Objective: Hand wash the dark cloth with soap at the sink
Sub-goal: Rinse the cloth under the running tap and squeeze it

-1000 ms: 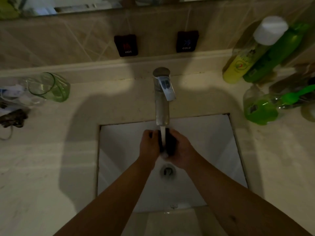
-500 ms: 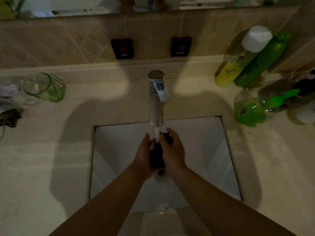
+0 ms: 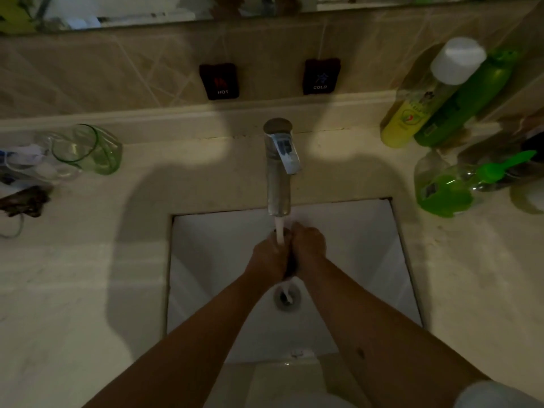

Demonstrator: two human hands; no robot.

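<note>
While water runs from the tall chrome tap (image 3: pixel 278 172), the left hand (image 3: pixel 269 256) and right hand (image 3: pixel 309 245) squeeze the small dark cloth (image 3: pixel 291 265) between them over the white square sink (image 3: pixel 212 260), at twelve o'clock from the drain. No suds show, so this looks like wetting or rinsing; wringing probably remains.
</note>
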